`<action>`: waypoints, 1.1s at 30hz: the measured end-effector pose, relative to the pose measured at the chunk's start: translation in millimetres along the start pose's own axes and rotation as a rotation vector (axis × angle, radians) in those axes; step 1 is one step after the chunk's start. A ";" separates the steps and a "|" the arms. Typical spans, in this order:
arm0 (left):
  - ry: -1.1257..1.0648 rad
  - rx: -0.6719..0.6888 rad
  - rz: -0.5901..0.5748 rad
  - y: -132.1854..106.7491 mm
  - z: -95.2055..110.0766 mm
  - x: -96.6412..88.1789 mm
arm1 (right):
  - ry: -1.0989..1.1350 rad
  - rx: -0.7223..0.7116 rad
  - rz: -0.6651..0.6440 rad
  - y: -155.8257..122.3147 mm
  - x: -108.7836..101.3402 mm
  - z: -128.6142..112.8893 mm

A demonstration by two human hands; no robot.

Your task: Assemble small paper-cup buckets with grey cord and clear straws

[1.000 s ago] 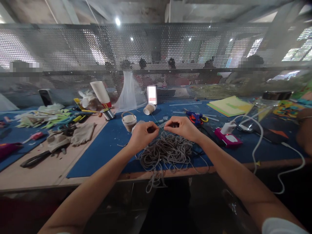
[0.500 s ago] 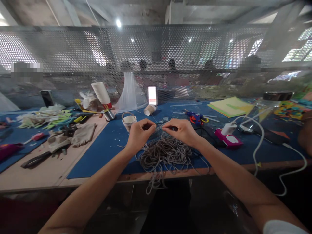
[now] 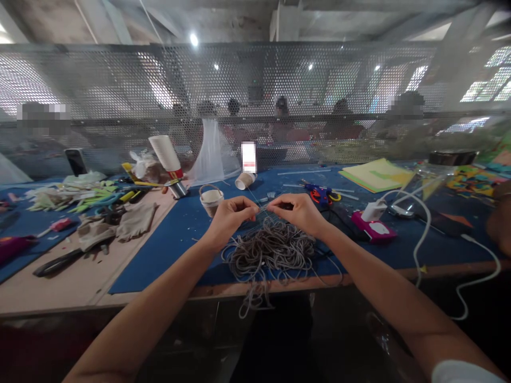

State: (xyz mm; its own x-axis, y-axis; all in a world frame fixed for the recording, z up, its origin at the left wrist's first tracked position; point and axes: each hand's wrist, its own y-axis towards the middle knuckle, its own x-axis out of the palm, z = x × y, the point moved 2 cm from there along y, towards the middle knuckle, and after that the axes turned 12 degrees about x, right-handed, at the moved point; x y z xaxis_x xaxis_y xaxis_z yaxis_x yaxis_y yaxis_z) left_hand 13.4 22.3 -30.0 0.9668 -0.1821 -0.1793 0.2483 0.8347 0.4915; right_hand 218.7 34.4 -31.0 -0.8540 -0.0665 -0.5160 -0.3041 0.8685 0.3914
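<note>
A tangled heap of grey cord (image 3: pixel 271 250) lies on the blue mat (image 3: pixel 167 250) at the table's front edge, with some loops hanging over the edge. Just above the heap, my left hand (image 3: pixel 230 218) and my right hand (image 3: pixel 300 211) are both closed in a pinch. Between the two pinches runs a short stretch of thin thread or cord (image 3: pixel 263 208). The fingertips are a few centimetres apart. A small cord-wrapped basket (image 3: pixel 211 198) stands just behind my left hand.
A paper cup (image 3: pixel 244 181) lies on its side behind the basket. Scissors (image 3: pixel 321 192), a pink charger (image 3: pixel 373 223) with a white cable (image 3: pixel 423 234), yellow paper (image 3: pixel 377 173), cloth scraps (image 3: pixel 115 223) and tools lie around. A perforated metal screen (image 3: pixel 255 101) closes the back; people sit beyond it.
Both hands have risen slightly and drawn closer together, still pinching the strand between them. The cord heap has stayed where it was.
</note>
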 end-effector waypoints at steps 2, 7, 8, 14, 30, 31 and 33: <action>0.011 -0.002 -0.037 0.1 1.1 0.9 | 0.022 0.039 -0.032 0.9 -1.7 1.3; 0.170 0.028 -0.109 -0.3 5.0 1.8 | 0.049 0.093 -0.111 5.2 -5.3 7.1; 0.214 0.040 -0.123 -0.7 5.4 1.9 | 0.050 0.099 -0.136 6.1 -5.9 8.3; 0.348 0.066 -0.214 -3.9 1.4 3.1 | 0.065 0.115 -0.232 7.6 -8.8 10.7; 0.402 0.162 0.087 -3.8 0.1 0.4 | -0.189 -0.136 0.030 -1.9 -2.4 -5.1; 0.378 0.157 0.102 -3.5 0.3 0.1 | -0.204 -0.143 0.036 -2.2 -2.2 -5.2; 0.323 0.138 0.118 -2.5 0.3 -0.4 | -0.219 -0.153 0.044 -2.7 -1.8 -5.1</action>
State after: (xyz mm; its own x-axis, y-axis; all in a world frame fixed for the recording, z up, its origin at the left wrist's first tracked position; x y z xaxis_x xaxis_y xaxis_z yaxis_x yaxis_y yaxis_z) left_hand 12.4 20.2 -30.9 0.9259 0.1031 -0.3634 0.1634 0.7579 0.6315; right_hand 218.9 29.8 -27.3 -0.7614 0.0922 -0.6417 -0.3428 0.7829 0.5192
